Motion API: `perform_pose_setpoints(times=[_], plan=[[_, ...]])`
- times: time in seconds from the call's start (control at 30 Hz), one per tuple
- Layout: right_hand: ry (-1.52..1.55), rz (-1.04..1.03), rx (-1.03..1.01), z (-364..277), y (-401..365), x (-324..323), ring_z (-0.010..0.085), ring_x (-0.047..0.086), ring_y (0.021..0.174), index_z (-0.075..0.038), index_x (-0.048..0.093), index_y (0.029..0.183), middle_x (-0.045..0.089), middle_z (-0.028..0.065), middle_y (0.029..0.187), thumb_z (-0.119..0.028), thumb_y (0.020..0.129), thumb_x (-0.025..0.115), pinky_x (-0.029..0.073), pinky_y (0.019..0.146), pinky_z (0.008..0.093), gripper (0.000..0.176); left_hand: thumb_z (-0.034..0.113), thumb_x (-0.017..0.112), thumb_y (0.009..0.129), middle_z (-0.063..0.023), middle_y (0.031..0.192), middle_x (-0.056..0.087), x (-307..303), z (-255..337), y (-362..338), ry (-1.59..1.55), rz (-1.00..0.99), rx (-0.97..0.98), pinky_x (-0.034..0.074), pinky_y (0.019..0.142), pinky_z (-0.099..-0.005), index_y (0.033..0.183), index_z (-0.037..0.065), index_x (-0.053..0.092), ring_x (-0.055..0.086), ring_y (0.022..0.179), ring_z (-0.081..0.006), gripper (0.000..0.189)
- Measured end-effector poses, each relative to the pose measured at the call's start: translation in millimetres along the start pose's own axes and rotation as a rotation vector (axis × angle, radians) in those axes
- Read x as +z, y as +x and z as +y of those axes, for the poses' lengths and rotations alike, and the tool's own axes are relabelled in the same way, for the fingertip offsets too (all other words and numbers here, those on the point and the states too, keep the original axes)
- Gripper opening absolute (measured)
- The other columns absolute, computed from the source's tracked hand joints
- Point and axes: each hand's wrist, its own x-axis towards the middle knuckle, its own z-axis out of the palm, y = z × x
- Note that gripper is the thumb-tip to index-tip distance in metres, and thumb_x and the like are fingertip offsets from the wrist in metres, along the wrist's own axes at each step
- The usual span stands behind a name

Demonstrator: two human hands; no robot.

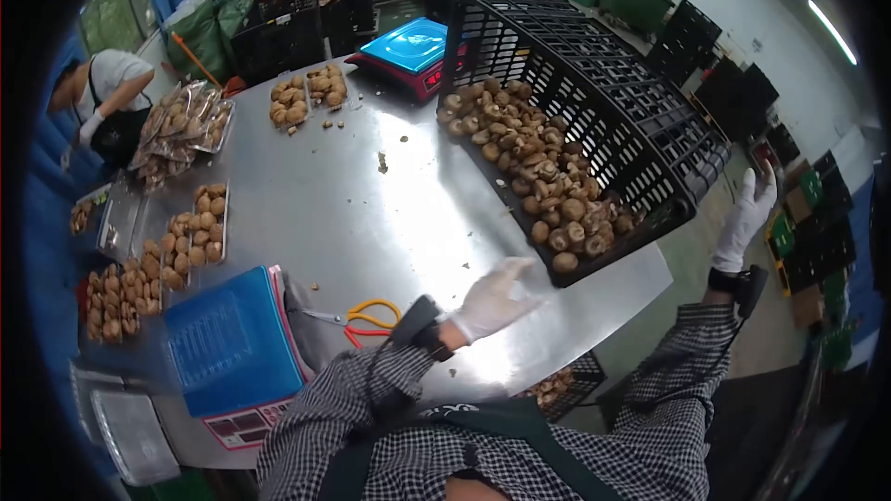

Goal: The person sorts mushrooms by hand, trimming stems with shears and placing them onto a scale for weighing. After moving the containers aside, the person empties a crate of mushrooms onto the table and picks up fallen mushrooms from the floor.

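Note:
A black plastic crate (pixel 594 65) lies tipped on its side on the metal table, with a heap of brown shiitake mushrooms (pixel 548 167) along its lower wall. My left hand (pixel 497 300), in a white glove, is over the table just before the crate's near corner, thumb and fingers apart and nothing in it. Raised past the table's right edge, beside the crate's near end, my right hand (pixel 745 215) is also gloved, its fingers spread and holding nothing. Scissors (pixel 367 317) with orange and red handles lie left of my left hand.
Two scales, one near (pixel 227 343) and one far (pixel 408 44), stand on the table (pixel 371 213). Mushroom packs (pixel 190 232) line its left side by stacked empty trays (pixel 133 436). A person (pixel 111 97) bends at the far left. Another crate (pixel 575 385) sits below the table.

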Motion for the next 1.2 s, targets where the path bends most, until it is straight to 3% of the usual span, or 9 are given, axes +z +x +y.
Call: perform_pose_setpoints(times=[0.13, 0.47, 0.63, 0.77, 0.8, 0.87, 0.9, 0.97, 1.2], plan=[[0.289, -0.479, 0.325, 116.8, 60.6, 18.2, 0.0180, 0.053, 0.111, 0.002, 0.056, 0.123, 0.057, 0.0113, 0.125, -0.027, 0.091, 0.060, 0.039, 0.096, 0.0286, 0.044, 0.046, 0.064, 0.080, -0.0239, 0.139, 0.039, 66.8, -8.1, 43.3, 0.235, -0.197, 0.128, 0.038, 0.102, -0.0389, 0.141, 0.003, 0.031, 0.045, 0.123, -0.0369, 0.082], [-0.319, -1.028, -0.028, 160.0, 136.2, 128.0, 0.0223, 0.062, 0.075, 0.005, 0.065, 0.098, 0.067, 0.0176, 0.083, -0.041, 0.091, 0.055, 0.047, 0.072, 0.0329, 0.047, 0.039, 0.062, 0.078, -0.0250, 0.126, 0.051, 91.3, 3.8, 73.7, 0.247, -0.324, 0.008, 0.045, 0.093, -0.0401, 0.135, -0.005, 0.039, 0.054, 0.112, -0.0361, 0.076], [-0.532, -0.936, -0.108, 94.4, 124.4, 120.1, 0.0206, 0.061, 0.070, 0.005, 0.066, 0.096, 0.068, 0.0140, 0.080, -0.038, 0.091, 0.058, 0.047, 0.068, 0.0331, 0.044, 0.036, 0.060, 0.080, -0.0177, 0.069, 0.062, 99.0, -5.5, 53.9, 0.255, -0.165, 0.035, 0.049, 0.060, -0.0440, 0.128, -0.005, 0.046, 0.063, 0.067, -0.0360, 0.065], [-0.329, -0.954, -0.009, 46.4, 113.0, 94.8, 0.0119, 0.058, 0.071, 0.005, 0.067, 0.095, 0.067, 0.0066, 0.079, -0.029, 0.090, 0.063, 0.046, 0.066, 0.0269, 0.034, 0.035, 0.056, 0.085, -0.0182, 0.069, 0.060, 94.0, -3.5, 44.8, 0.313, 0.080, 0.080, 0.046, 0.054, -0.0459, 0.107, 0.004, 0.058, 0.062, 0.066, -0.0334, 0.039], [-0.351, -0.966, -0.060, 27.5, 112.0, 89.9, 0.0119, 0.057, 0.072, 0.005, 0.066, 0.095, 0.067, 0.0069, 0.081, -0.027, 0.090, 0.062, 0.046, 0.067, 0.0265, 0.033, 0.033, 0.055, 0.086, -0.0180, 0.077, 0.062, 171.7, -49.9, 64.7, 0.423, 0.112, -0.310, 0.046, 0.056, -0.0451, 0.107, 0.006, 0.059, 0.062, 0.068, -0.0327, 0.034], [-0.293, -0.949, -0.112, -9.5, 106.2, 84.8, 0.0122, 0.057, 0.074, 0.006, 0.064, 0.097, 0.067, 0.0079, 0.083, -0.026, 0.091, 0.062, 0.046, 0.069, 0.0263, 0.032, 0.029, 0.054, 0.088, -0.0158, 0.079, 0.063, 201.9, -110.2, 60.7, -0.744, 0.598, 0.618, 0.048, 0.061, -0.0447, 0.107, 0.006, 0.059, 0.062, 0.070, -0.0333, 0.031], [-0.333, -0.964, -0.152, -27.1, 104.6, 84.0, 0.0126, 0.057, 0.075, 0.005, 0.063, 0.100, 0.067, 0.0086, 0.086, -0.025, 0.091, 0.061, 0.046, 0.071, 0.0262, 0.032, 0.029, 0.054, 0.088, -0.0158, 0.079, 0.063, 183.4, -91.5, 48.8, -0.755, 0.600, 0.614, 0.048, 0.061, -0.0447, 0.107, 0.006, 0.059, 0.062, 0.070, -0.0333, 0.031], [-0.326, -0.956, -0.180, -64.3, 90.2, 81.8, 0.0131, 0.057, 0.076, 0.005, 0.062, 0.101, 0.067, 0.0092, 0.087, -0.026, 0.091, 0.061, 0.046, 0.072, 0.0267, 0.032, 0.027, 0.055, 0.087, -0.0150, 0.082, 0.064, 107.9, -32.2, 23.2, 0.135, 0.025, 0.038, 0.049, 0.067, -0.0446, 0.107, 0.005, 0.059, 0.063, 0.074, -0.0340, 0.030], [-0.521, -0.870, -0.521, -196.6, 19.0, 58.0, 0.0322, 0.062, 0.091, 0.004, 0.057, 0.112, 0.065, 0.0208, 0.098, -0.027, 0.093, 0.057, 0.047, 0.081, 0.0361, 0.037, 0.029, 0.059, 0.080, -0.0176, 0.094, 0.065, 61.0, -18.0, -25.6, 0.104, 0.045, -0.023, 0.050, 0.077, -0.0441, 0.111, 0.002, 0.060, 0.063, 0.087, -0.0315, 0.042]])
